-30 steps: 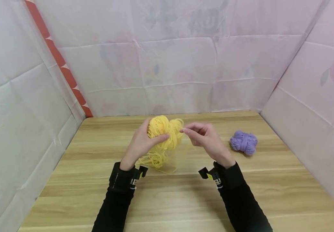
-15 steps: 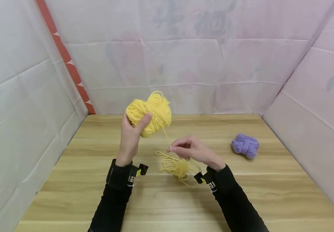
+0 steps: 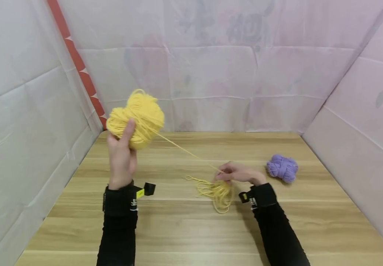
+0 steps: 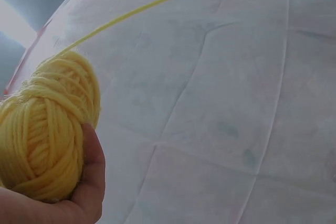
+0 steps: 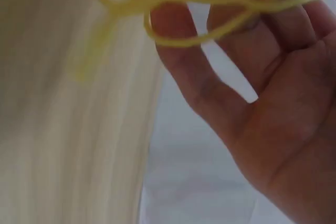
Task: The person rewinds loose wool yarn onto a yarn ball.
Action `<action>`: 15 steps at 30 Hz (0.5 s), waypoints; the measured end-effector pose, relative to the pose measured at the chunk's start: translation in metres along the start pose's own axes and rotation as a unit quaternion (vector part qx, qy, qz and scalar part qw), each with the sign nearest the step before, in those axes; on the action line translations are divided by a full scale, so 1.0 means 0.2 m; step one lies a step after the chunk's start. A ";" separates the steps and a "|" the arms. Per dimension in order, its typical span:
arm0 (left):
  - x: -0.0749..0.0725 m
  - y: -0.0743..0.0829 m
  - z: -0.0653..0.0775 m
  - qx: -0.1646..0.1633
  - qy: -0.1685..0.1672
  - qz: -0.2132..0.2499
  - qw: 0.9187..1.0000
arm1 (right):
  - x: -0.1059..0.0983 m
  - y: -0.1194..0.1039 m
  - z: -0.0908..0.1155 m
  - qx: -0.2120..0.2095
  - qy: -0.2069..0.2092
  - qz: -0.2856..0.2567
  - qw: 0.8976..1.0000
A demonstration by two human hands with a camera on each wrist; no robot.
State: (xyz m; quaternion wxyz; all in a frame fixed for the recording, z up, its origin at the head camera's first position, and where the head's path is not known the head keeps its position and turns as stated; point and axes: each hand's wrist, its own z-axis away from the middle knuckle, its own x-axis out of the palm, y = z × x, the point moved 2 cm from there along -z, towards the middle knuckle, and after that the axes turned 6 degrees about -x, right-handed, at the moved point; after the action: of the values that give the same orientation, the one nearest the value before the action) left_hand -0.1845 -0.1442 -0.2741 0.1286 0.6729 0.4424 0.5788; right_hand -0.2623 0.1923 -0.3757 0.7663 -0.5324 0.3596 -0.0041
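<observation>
My left hand [image 3: 121, 157] grips a thick ball of yellow yarn [image 3: 138, 120], raised at the left above the table's far edge. In the left wrist view the fingers curl round the side of the yellow yarn ball [image 4: 47, 129]. One taut strand [image 3: 186, 150] slants down from the ball to my right hand [image 3: 239, 173], whose thumb and fingertips pinch it. Loose yellow loops [image 3: 216, 190] hang and spread below the right fingers. The right wrist view shows these yellow loops [image 5: 178, 40] draped across the fingertips, somewhat blurred.
A purple yarn skein [image 3: 282, 168] lies on the wooden table [image 3: 178, 229] to the right of my right hand. Pale fabric walls [image 3: 211, 74] enclose the table at the back and both sides. A red strip [image 3: 85, 79] runs down the back left corner.
My left hand has carried the yellow ball up and to the left. The right hand has come down and slightly right, and the strand between the hands has lengthened and tightened.
</observation>
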 end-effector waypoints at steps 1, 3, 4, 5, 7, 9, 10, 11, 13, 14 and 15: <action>-0.03 0.02 -0.01 0.010 0.010 0.015 1.000 | -0.04 0.03 0.05 0.023 0.023 0.002 0.999; -0.08 0.06 -0.02 0.028 0.026 0.044 0.998 | -0.12 0.08 0.16 0.060 0.061 0.001 0.996; -0.10 0.08 -0.03 0.038 0.033 0.054 0.997 | -0.15 0.10 0.21 0.076 0.077 0.000 0.994; -0.12 0.10 -0.03 0.046 0.040 0.066 0.996 | -0.18 0.12 0.26 0.093 0.091 -0.003 0.991; -0.15 0.12 -0.04 0.055 0.052 0.087 0.993 | -0.22 0.15 0.35 0.121 0.112 0.004 0.986; -0.17 0.14 -0.04 0.061 0.065 0.103 0.991 | -0.26 0.19 0.43 0.132 0.122 0.016 0.984; -0.17 0.15 -0.04 0.064 0.070 0.111 0.989 | -0.27 0.21 0.46 0.140 0.123 0.025 0.982; -0.18 0.15 -0.05 0.063 0.075 0.122 0.988 | -0.28 0.22 0.49 0.149 0.127 0.035 0.980; -0.18 0.16 -0.06 0.067 0.083 0.135 0.985 | -0.30 0.25 0.55 0.159 0.129 0.053 0.977; -0.18 0.16 -0.06 0.070 0.087 0.135 0.985 | -0.31 0.26 0.59 0.161 0.128 0.072 0.976; -0.18 0.15 -0.06 0.070 0.090 0.137 0.984 | -0.31 0.25 0.61 0.172 0.131 0.084 0.973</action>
State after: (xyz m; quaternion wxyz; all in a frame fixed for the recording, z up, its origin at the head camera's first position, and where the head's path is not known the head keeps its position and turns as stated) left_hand -0.1790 -0.1932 -0.2742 -0.0397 0.6800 0.3953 0.6163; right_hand -0.2587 0.3380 -0.3616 0.7904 -0.3552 0.4941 -0.0708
